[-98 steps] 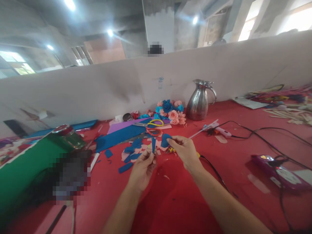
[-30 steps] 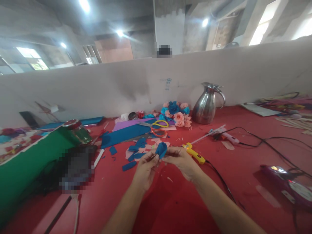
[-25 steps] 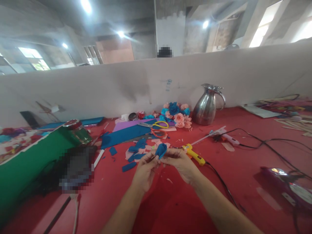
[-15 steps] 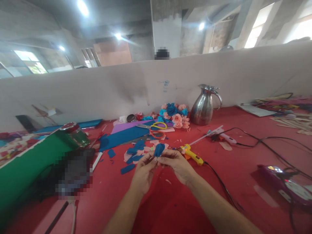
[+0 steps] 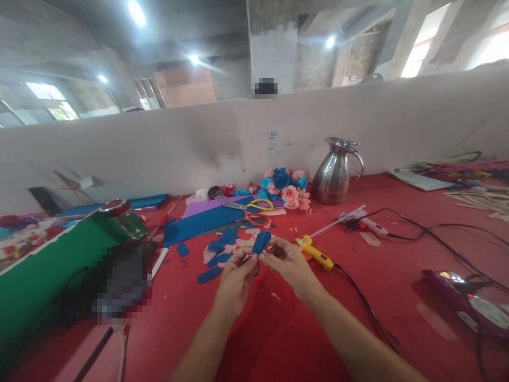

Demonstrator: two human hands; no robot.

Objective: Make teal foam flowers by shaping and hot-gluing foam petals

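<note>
Between the fingertips of both hands is a curved blue paper petal, raised above the red table. My left hand is closed on its lower left side. From the right, my right hand pinches the petal's lower edge. Just behind my left hand lie loose blue petals, mixed with pink paper pieces. A yellow glue gun rests close to my right hand, its tip partly hidden by the fingers. Farther back, scissors with yellow and red handles lie on a blue paper sheet.
Pink and blue paper flowers stand near the wall, beside a steel jug. A white glue gun and a purple power strip trail cables on the right. On the left are a lidded jar and a green board.
The blue petal has tilted to the right and shows more of its length. My right fingers have shifted slightly along its lower edge; both hands stay in nearly the same place.
</note>
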